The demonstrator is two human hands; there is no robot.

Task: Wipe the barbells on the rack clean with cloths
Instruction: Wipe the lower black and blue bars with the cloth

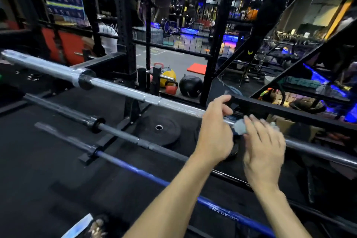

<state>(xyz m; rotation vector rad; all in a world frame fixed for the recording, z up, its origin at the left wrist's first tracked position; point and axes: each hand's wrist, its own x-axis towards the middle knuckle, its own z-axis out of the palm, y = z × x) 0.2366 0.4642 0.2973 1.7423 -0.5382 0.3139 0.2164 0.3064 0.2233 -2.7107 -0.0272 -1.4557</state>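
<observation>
A long silver barbell (123, 91) runs across the rack from upper left to lower right. Below it lie a dark grey barbell (119, 133) and a blue barbell (135, 170). A small grey cloth (240, 126) sits on the silver bar between my hands. My left hand (216, 131) curls over the silver bar just left of the cloth, thumb raised. My right hand (262, 149) lies blurred over the cloth, fingers extended and pressing it on the bar; most of the cloth is hidden under it.
A black weight plate (164, 131) lies flat on the floor under the bars. Black rack beams (289, 112) cross behind my hands. Kettlebells (171, 87) and a black medicine ball (190, 86) stand beyond the rack. A person in white (108, 35) stands at the back left.
</observation>
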